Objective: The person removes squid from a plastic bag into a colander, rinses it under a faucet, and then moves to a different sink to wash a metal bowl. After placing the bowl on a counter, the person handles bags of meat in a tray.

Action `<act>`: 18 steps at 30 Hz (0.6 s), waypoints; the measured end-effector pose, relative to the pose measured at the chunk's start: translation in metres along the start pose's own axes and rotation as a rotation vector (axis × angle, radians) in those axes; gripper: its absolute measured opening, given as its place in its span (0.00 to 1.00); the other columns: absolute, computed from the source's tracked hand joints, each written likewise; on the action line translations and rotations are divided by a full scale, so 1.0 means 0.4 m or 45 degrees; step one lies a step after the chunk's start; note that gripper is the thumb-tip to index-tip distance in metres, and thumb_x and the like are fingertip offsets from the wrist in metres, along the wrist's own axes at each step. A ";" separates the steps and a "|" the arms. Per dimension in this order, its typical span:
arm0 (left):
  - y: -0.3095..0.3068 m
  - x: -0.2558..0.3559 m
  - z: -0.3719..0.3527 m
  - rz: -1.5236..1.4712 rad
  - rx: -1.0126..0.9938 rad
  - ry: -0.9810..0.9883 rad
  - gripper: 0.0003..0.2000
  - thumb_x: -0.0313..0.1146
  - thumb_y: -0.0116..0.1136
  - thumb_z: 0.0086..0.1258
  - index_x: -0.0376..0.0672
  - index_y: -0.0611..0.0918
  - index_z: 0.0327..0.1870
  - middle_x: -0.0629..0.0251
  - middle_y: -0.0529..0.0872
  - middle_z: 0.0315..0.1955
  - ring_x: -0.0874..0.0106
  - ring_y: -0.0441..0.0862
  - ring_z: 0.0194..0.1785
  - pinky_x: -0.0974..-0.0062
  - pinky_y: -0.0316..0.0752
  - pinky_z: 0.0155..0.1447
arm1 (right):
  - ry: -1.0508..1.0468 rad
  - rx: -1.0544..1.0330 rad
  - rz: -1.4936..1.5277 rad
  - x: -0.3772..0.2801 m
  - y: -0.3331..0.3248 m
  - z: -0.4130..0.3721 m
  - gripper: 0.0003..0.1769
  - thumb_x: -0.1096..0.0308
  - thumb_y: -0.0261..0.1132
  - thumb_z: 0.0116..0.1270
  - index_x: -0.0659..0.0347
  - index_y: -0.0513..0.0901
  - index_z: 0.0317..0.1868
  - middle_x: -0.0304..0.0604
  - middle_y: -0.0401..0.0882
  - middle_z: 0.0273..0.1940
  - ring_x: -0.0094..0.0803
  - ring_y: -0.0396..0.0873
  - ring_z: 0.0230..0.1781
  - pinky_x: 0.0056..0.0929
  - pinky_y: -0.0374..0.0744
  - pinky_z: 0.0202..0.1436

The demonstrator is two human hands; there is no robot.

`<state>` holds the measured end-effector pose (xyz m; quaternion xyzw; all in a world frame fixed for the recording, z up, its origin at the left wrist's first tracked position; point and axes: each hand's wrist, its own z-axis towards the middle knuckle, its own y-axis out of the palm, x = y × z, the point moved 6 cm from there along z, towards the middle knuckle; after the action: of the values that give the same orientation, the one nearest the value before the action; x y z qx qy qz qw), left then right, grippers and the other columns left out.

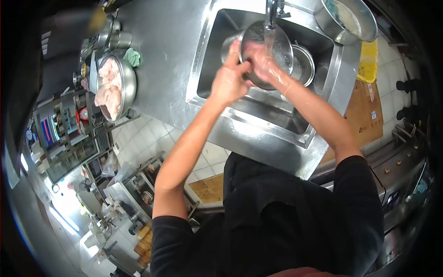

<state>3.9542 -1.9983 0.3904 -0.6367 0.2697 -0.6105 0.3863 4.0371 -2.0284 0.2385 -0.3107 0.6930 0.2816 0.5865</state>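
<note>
A round metal bowl (281,39) is tilted under the running tap (271,18) in the steel sink (205,60). My left hand (231,78) is at the bowl's left edge, its fingers curled at the rim. Inside the bowl is my right hand (259,60), wet and blurred by motion, with its fingers partly hidden. Water falls beside it. Under and right of the bowl, a metal pot (303,67) lies in the sink.
A metal bowl of raw pale meat (108,94) stands on the counter at the left, beside a green cloth (132,57). A large pot (344,23) sits at the sink's upper right corner. Cardboard (364,111) lies on the floor at the right.
</note>
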 end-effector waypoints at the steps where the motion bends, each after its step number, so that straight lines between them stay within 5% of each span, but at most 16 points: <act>1: -0.023 -0.012 0.013 -0.040 0.039 0.034 0.13 0.23 0.69 0.39 0.38 0.78 0.27 0.42 0.56 0.65 0.53 0.60 0.67 0.67 0.73 0.57 | 0.117 -0.025 0.187 -0.055 0.020 -0.053 0.11 0.74 0.58 0.57 0.62 0.81 0.41 0.50 0.81 0.34 0.29 0.78 0.38 0.32 0.76 0.39; 3: -0.051 -0.028 0.010 0.059 0.010 0.123 0.13 0.23 0.69 0.38 0.37 0.77 0.26 0.43 0.57 0.65 0.52 0.60 0.67 0.67 0.71 0.59 | -0.138 -0.662 -0.448 -0.124 0.011 -0.107 0.09 0.76 0.59 0.57 0.67 0.80 0.39 0.46 0.78 0.31 0.34 0.79 0.35 0.32 0.77 0.35; 4: -0.057 -0.022 0.005 0.031 -0.037 0.148 0.13 0.23 0.69 0.37 0.36 0.76 0.25 0.43 0.57 0.65 0.52 0.58 0.68 0.66 0.69 0.61 | -0.146 -0.649 -0.437 -0.116 -0.003 -0.113 0.09 0.76 0.59 0.57 0.67 0.80 0.39 0.46 0.78 0.31 0.34 0.79 0.35 0.32 0.77 0.35; 6: -0.042 -0.011 -0.008 -0.004 -0.075 0.122 0.14 0.22 0.69 0.37 0.36 0.76 0.24 0.43 0.57 0.65 0.52 0.57 0.68 0.66 0.68 0.62 | -0.429 -0.823 -1.742 -0.055 -0.012 -0.123 0.10 0.75 0.59 0.56 0.68 0.79 0.39 0.51 0.78 0.32 0.41 0.80 0.34 0.36 0.78 0.35; 7: -0.023 -0.009 -0.012 -0.056 -0.105 0.092 0.14 0.22 0.69 0.36 0.36 0.76 0.24 0.44 0.57 0.65 0.52 0.56 0.68 0.66 0.66 0.63 | -0.421 -0.796 -1.754 0.006 -0.015 -0.115 0.10 0.75 0.59 0.56 0.68 0.79 0.39 0.51 0.78 0.32 0.41 0.80 0.34 0.36 0.78 0.35; 9: -0.007 -0.003 -0.014 -0.073 -0.053 0.105 0.14 0.23 0.70 0.36 0.36 0.75 0.24 0.43 0.55 0.66 0.51 0.55 0.69 0.66 0.65 0.64 | -0.867 -0.100 -1.250 0.039 -0.060 -0.076 0.12 0.73 0.59 0.53 0.66 0.79 0.39 0.54 0.79 0.34 0.47 0.80 0.35 0.39 0.78 0.35; 10: -0.003 0.001 -0.013 -0.038 -0.051 0.082 0.14 0.21 0.68 0.36 0.36 0.76 0.25 0.43 0.55 0.66 0.50 0.58 0.67 0.65 0.67 0.63 | -0.507 -0.041 -1.148 -0.041 -0.064 -0.069 0.11 0.72 0.57 0.54 0.64 0.79 0.38 0.54 0.78 0.34 0.46 0.80 0.35 0.42 0.77 0.35; 11: -0.002 0.004 -0.008 0.001 -0.042 0.071 0.14 0.20 0.67 0.36 0.37 0.76 0.26 0.43 0.55 0.66 0.48 0.60 0.66 0.65 0.68 0.62 | -0.129 -0.149 -1.036 -0.048 -0.059 -0.058 0.13 0.68 0.51 0.63 0.66 0.76 0.43 0.55 0.74 0.46 0.51 0.73 0.47 0.44 0.71 0.52; 13: 0.011 0.007 -0.001 0.005 -0.069 0.088 0.15 0.20 0.67 0.36 0.37 0.77 0.27 0.43 0.54 0.66 0.48 0.58 0.67 0.65 0.65 0.65 | -0.610 0.378 -0.962 0.000 -0.020 -0.036 0.13 0.70 0.57 0.57 0.65 0.75 0.42 0.57 0.73 0.44 0.51 0.71 0.48 0.45 0.72 0.50; 14: 0.015 0.020 0.006 -0.049 -0.085 0.105 0.15 0.20 0.67 0.36 0.36 0.77 0.28 0.43 0.54 0.66 0.48 0.57 0.67 0.65 0.64 0.65 | -0.207 0.359 -0.570 0.013 -0.002 -0.032 0.12 0.70 0.57 0.57 0.65 0.75 0.42 0.58 0.73 0.42 0.48 0.72 0.46 0.44 0.73 0.48; 16: 0.026 0.020 0.024 0.000 -0.168 0.128 0.16 0.23 0.69 0.36 0.37 0.78 0.30 0.43 0.53 0.67 0.49 0.56 0.68 0.65 0.64 0.65 | 0.050 -0.017 0.602 0.047 0.057 -0.017 0.10 0.72 0.54 0.58 0.65 0.75 0.39 0.52 0.77 0.33 0.39 0.77 0.34 0.40 0.74 0.38; 18: 0.040 -0.003 0.038 0.193 -0.302 0.221 0.17 0.26 0.71 0.39 0.38 0.79 0.33 0.41 0.54 0.66 0.49 0.57 0.67 0.63 0.66 0.63 | -0.295 -0.522 -0.386 -0.095 0.029 -0.120 0.11 0.69 0.54 0.58 0.67 0.76 0.38 0.55 0.79 0.34 0.39 0.78 0.34 0.40 0.74 0.37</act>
<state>3.9711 -2.0038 0.3773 -0.6006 0.4194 -0.5961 0.3287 4.0024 -2.0533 0.2835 -0.4886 0.4956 0.3586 0.6221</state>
